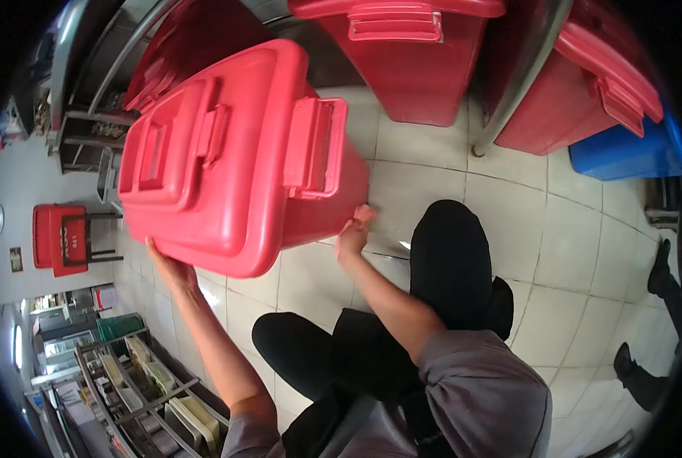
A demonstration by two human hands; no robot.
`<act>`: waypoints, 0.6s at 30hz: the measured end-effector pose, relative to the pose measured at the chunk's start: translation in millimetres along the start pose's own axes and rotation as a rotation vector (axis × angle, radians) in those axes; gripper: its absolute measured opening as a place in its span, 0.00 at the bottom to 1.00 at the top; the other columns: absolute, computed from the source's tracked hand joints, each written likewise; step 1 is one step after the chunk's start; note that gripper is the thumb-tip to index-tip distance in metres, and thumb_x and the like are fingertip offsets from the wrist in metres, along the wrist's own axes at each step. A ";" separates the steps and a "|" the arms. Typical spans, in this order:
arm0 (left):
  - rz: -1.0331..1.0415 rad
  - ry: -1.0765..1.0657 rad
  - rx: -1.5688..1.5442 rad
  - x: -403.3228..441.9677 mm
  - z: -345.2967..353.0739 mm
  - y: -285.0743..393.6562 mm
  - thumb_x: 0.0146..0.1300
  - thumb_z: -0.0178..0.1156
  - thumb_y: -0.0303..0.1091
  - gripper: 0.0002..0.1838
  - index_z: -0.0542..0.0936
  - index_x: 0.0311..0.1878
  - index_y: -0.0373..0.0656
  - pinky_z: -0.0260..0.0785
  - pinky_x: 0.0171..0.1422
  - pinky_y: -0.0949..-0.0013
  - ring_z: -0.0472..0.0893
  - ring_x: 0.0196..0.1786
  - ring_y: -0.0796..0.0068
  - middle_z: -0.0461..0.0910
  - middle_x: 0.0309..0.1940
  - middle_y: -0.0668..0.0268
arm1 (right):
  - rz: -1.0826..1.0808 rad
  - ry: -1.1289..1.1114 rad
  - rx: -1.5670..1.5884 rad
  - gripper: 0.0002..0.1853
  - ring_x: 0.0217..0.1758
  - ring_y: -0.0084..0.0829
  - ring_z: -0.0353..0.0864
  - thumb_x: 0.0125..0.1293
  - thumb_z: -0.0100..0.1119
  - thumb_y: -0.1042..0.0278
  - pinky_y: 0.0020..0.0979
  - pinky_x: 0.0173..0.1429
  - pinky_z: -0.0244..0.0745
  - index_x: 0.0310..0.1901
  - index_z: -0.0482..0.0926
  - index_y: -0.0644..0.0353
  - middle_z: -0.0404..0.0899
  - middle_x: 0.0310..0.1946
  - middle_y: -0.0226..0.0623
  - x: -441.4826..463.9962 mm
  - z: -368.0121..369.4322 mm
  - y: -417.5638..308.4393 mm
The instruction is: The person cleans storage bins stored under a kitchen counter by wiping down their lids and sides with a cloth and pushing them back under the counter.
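Observation:
A large red plastic bin [322, 214] with a closed lid [257, 153] is in front of me, tilted so that its lid faces left. A red clip handle [316, 149] sits on its side. My left hand [174, 269] grips the bin at the lid's near edge, thumb on the rim and the other fingers partly hidden. My right hand [354, 231] holds the bin's lower edge near its base, fingers curled against it. My knees are bent close behind the bin.
More red bins [425, 76] [543, 107] and a blue bin [623, 153] stand beyond, beside a metal table leg [520, 80]. A metal rack with trays [158, 382] is at lower left. Another person's legs [665, 282] show at right, on the tiled floor [501, 221].

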State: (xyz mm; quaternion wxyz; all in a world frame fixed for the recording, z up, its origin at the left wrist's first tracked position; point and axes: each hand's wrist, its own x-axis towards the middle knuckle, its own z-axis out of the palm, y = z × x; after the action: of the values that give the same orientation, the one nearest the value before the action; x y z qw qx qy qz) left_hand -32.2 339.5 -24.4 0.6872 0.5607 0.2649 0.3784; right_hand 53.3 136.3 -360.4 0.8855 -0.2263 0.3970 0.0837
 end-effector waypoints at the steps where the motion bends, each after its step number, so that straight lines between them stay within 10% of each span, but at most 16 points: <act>1: -0.018 0.010 -0.011 0.8 -2.7 -0.5 0.75 0.50 0.55 0.35 0.62 0.74 0.38 0.60 0.77 0.57 0.67 0.73 0.63 0.66 0.73 0.60 | -0.025 -0.044 -0.055 0.21 0.20 0.17 0.64 0.79 0.42 0.72 0.22 0.19 0.61 0.70 0.63 0.45 0.71 0.27 0.24 -69.3 29.0 -28.3; 10: 0.145 0.229 -0.042 -104.8 63.1 -3.2 0.76 0.53 0.50 0.30 0.67 0.69 0.35 0.66 0.73 0.62 0.74 0.67 0.66 0.73 0.66 0.58 | -0.436 -0.464 -0.542 0.23 0.27 0.30 0.75 0.76 0.40 0.74 0.34 0.30 0.75 0.71 0.63 0.54 0.71 0.67 0.43 -133.3 108.9 -148.8; 12: 0.039 0.192 -0.012 -142.3 78.8 1.7 0.76 0.54 0.49 0.27 0.70 0.65 0.36 0.68 0.71 0.61 0.76 0.63 0.66 0.75 0.62 0.58 | -1.146 -0.259 -0.990 0.21 0.47 0.44 0.79 0.76 0.44 0.69 0.45 0.52 0.75 0.68 0.68 0.56 0.74 0.63 0.46 -65.9 115.0 -130.2; 16: -0.626 -0.386 0.097 -230.4 117.5 53.9 0.71 0.60 0.37 0.15 0.76 0.52 0.34 0.77 0.51 0.66 0.81 0.44 0.71 0.80 0.41 0.61 | -0.855 -0.325 -0.957 0.20 0.59 0.49 0.73 0.74 0.47 0.66 0.50 0.63 0.68 0.65 0.72 0.57 0.78 0.56 0.50 11.1 166.1 -110.2; 18: -0.359 -0.566 0.395 -224.4 102.9 96.1 0.71 0.60 0.43 0.20 0.78 0.54 0.35 0.80 0.47 0.57 0.84 0.47 0.64 0.81 0.53 0.54 | -0.556 -0.345 -0.918 0.21 0.59 0.49 0.74 0.74 0.47 0.66 0.50 0.63 0.70 0.66 0.72 0.57 0.78 0.55 0.51 17.2 172.5 -100.7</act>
State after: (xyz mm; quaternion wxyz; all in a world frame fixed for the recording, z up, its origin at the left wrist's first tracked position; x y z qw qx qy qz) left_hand -101.2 105.6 79.1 0.6671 0.7092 0.2268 0.0241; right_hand 212.6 127.3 -239.0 0.7371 -0.6674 0.0947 0.0471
